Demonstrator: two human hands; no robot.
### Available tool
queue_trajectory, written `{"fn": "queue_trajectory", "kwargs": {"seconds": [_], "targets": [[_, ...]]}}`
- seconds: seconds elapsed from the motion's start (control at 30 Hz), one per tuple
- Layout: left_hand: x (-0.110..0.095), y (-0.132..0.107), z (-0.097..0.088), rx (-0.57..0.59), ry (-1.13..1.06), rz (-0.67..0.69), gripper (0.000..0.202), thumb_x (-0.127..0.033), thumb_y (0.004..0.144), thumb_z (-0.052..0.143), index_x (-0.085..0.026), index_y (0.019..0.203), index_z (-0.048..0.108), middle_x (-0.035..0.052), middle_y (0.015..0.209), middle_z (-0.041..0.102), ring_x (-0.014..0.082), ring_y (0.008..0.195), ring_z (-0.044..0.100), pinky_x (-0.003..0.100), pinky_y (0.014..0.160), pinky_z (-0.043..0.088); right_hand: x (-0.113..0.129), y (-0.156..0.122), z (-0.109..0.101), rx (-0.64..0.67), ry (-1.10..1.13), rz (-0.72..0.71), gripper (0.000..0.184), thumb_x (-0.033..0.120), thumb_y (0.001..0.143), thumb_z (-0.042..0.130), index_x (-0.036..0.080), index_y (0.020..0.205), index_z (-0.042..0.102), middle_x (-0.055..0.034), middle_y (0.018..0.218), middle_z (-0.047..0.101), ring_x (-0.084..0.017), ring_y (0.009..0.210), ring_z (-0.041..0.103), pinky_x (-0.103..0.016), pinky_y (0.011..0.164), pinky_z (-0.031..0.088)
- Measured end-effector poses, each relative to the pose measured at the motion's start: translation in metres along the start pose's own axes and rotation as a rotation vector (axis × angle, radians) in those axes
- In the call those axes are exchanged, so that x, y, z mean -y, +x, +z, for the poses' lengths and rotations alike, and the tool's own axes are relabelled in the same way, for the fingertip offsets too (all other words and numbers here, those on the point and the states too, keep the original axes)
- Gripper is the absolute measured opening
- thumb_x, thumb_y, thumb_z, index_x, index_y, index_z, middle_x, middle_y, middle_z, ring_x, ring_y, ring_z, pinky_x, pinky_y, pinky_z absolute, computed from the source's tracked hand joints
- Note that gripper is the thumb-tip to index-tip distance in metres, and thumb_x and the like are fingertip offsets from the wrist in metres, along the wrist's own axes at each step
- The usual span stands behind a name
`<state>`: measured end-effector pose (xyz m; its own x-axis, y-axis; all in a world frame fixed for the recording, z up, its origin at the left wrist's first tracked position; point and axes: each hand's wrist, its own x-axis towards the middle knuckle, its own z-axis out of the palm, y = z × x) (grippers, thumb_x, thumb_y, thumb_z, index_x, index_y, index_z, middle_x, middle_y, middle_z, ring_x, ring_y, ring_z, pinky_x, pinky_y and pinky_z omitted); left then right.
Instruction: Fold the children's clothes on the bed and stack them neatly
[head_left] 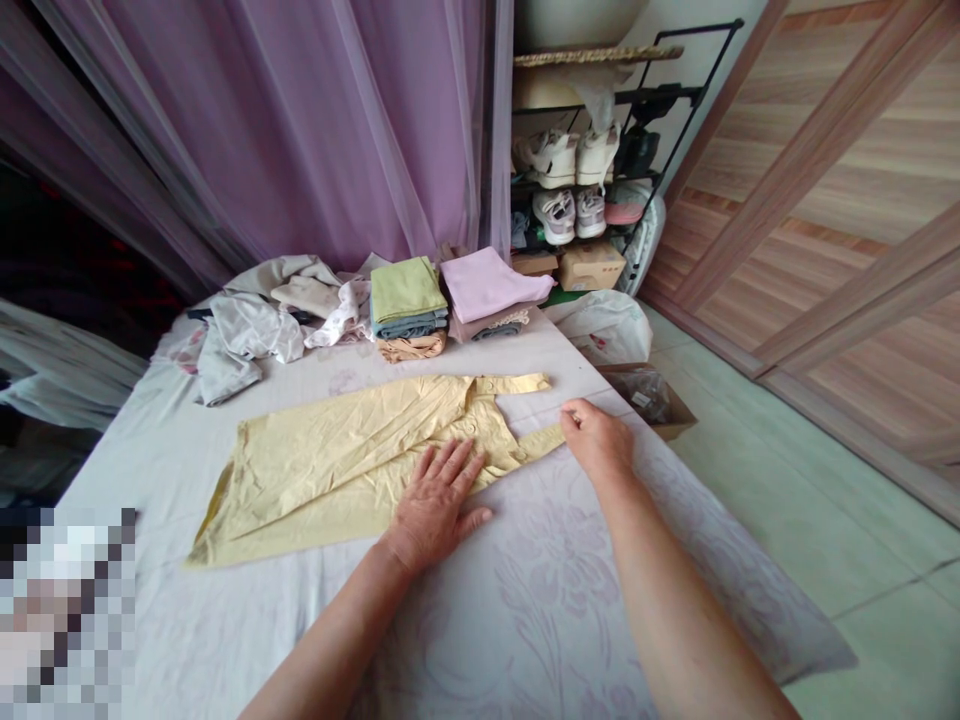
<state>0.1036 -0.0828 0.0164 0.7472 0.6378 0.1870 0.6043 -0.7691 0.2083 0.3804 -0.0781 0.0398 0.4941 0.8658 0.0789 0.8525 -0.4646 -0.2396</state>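
A yellow sleeveless dress [337,450] with buttons and two wide straps lies flat and wrinkled on the bed, its hem to the left. My left hand [439,500] rests palm down on its near edge, fingers spread. At the right, my right hand [598,437] is closed around the end of the nearer strap, which is stretched out straight. The farther strap lies loose on the sheet.
Behind the dress are a folded stack topped with green cloth [407,290], another topped with pink cloth [491,283], and crumpled clothes [259,320]. A shoe rack [637,100], a cardboard box [679,415] and a plastic bag [611,325] stand beyond the bed's right edge.
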Motion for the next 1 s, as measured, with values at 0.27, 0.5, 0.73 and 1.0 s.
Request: {"fn": "queue_trajectory", "kwargs": {"seconds": [0.27,0.5,0.73,1.0], "targets": [[-0.008,0.006,-0.003,0.087,0.01,0.044,0.066,-0.067,0.091,0.041,-0.03,0.145,0.046,0.0114,0.158,0.036,0.0337,0.146,0.028,0.059,0.117,0.022,-0.001,-0.001,0.002,-0.011,-0.01,-0.011,0.026,0.034,0.091,0.051,0.027,0.103,0.073,-0.0044,0.091,0.077,-0.02,0.076,0.066,-0.028,0.061,0.036],[-0.014,0.008,0.003,0.095,-0.031,0.098,0.072,-0.069,0.091,0.04,-0.027,0.149,0.039,0.0093,0.157,0.037,0.0312,0.148,0.026,0.056,0.119,0.018,0.0,-0.001,0.002,-0.011,0.008,0.003,0.027,0.034,0.092,0.051,0.027,0.104,0.074,-0.0045,0.091,0.077,-0.019,0.075,0.066,-0.027,0.062,0.036],[-0.01,0.011,-0.005,0.081,-0.229,0.086,0.081,-0.064,0.092,0.044,-0.021,0.157,0.02,0.0124,0.155,0.039,0.0293,0.148,0.026,0.056,0.119,0.023,-0.003,0.0,0.007,-0.102,0.059,-0.027,0.027,0.03,0.088,0.054,0.024,0.106,0.073,-0.0055,0.099,0.075,-0.02,0.082,0.064,-0.027,0.065,0.038],[0.016,0.014,-0.013,-0.152,-0.242,-0.106,0.046,-0.036,0.102,0.036,-0.021,0.143,0.049,0.0114,0.144,0.055,0.0231,0.137,0.047,0.046,0.113,0.041,-0.009,0.002,0.013,-0.124,0.084,-0.081,0.027,0.032,0.087,0.051,0.023,0.099,0.074,-0.0055,0.095,0.074,-0.019,0.078,0.062,-0.028,0.064,0.038]]}}
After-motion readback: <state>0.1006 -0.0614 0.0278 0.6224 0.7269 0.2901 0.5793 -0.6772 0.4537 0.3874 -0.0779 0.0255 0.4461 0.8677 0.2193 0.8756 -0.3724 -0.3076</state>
